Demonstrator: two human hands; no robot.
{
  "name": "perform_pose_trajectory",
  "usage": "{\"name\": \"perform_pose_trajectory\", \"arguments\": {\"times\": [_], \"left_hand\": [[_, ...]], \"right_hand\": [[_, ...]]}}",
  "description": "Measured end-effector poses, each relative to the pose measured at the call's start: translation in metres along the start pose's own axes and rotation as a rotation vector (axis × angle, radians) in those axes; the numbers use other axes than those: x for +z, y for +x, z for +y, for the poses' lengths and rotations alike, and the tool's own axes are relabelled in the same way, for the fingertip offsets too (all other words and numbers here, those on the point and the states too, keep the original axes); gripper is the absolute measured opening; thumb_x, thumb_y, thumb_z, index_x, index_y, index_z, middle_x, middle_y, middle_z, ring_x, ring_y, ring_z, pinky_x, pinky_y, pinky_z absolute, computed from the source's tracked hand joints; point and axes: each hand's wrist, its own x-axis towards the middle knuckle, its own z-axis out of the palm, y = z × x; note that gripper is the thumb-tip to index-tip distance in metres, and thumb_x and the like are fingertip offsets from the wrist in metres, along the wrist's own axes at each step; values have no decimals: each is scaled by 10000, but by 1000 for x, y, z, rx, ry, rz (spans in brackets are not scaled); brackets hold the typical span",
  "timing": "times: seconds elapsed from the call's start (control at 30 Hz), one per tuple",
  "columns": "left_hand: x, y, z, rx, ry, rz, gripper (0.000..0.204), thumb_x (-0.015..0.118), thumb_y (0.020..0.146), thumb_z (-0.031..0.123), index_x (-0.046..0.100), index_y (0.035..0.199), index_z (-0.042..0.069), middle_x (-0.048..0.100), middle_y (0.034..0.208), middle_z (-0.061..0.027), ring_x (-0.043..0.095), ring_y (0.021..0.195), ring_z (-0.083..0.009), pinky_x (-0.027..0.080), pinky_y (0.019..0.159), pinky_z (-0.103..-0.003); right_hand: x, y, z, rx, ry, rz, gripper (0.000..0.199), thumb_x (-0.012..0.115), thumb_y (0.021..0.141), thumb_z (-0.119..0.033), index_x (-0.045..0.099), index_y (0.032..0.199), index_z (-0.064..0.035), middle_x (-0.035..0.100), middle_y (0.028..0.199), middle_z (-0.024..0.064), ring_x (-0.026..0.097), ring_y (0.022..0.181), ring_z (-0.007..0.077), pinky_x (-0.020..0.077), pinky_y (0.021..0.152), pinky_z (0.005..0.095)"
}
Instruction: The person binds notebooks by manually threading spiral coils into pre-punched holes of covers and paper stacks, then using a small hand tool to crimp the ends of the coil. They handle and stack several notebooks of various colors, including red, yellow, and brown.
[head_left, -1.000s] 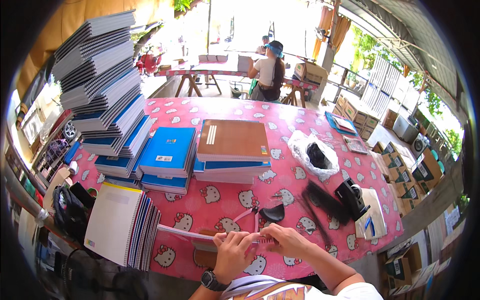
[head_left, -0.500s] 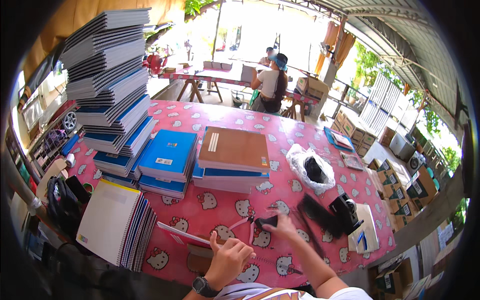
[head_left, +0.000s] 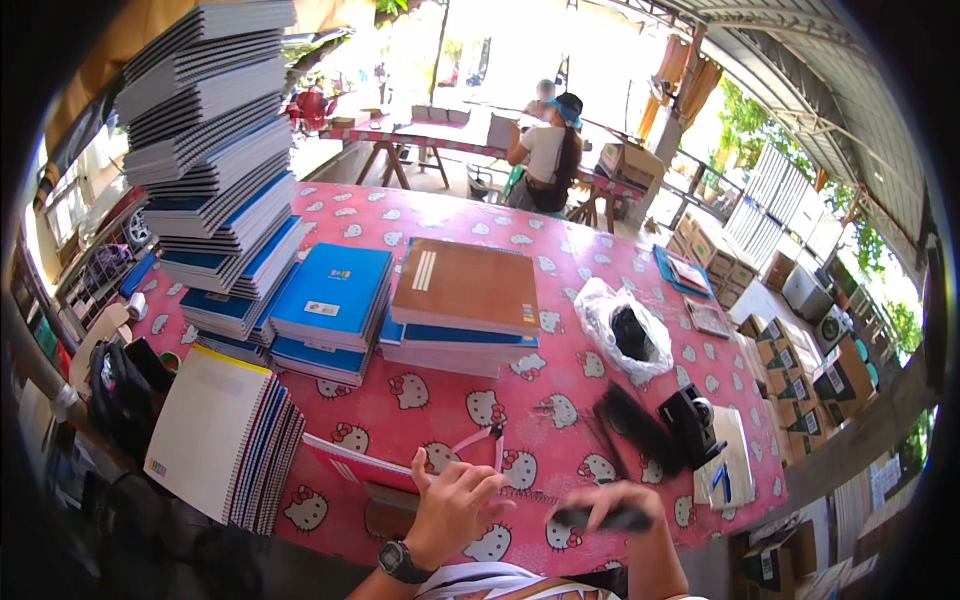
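Note:
My left hand [head_left: 450, 505], with a dark watch on the wrist, holds the right end of a red-covered notebook [head_left: 358, 464]. The notebook is tilted up off the table, and a brown board [head_left: 390, 512] shows below it. From beside my left fingers a thin spiral coil [head_left: 528, 494] runs to the right. My right hand [head_left: 622, 500], blurred by motion, is closed round a black elongated object [head_left: 600, 519] whose kind I cannot make out. Just beyond my left hand lie pink-handled pliers [head_left: 476, 438].
A tall stack of spiral notebooks [head_left: 215, 150] rises at the left. Blue notebooks [head_left: 333, 290], brown notebooks [head_left: 465, 288] and white-covered notebooks [head_left: 205, 430] stand nearer. Right lie a white plastic bag [head_left: 600, 310], black strands [head_left: 640, 425] and a black dispenser-like device [head_left: 688, 425]. A person [head_left: 548, 150] sits beyond.
My right hand has drawn back toward me and slightly right, carrying the black object from beside the pliers. My left hand stays at the red notebook. The view has shifted slightly.

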Motion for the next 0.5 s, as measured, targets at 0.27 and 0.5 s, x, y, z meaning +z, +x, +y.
{"name": "perform_pose_trajectory", "arguments": {"times": [0.27,0.5], "left_hand": [[-1,0,6,-54,-24,-6,165,658,786,350,627,824,192,595,800,61,558,914,-139,81,1034,-567],[-3,-9,0,-40,-13,-10,142,663,791,289,598,873,194,593,827,68,549,940,-137,91,1038,-538]], "right_hand": [[-17,-29,104,506,-962,797,637,748,736,-418,547,1209,-42,562,1182,135,505,1139,243,369,962,347],[-18,27,94,-28,100,785,839,604,734,-653,491,1274,-20,544,1250,100,533,1107,207,417,902,306]]}}
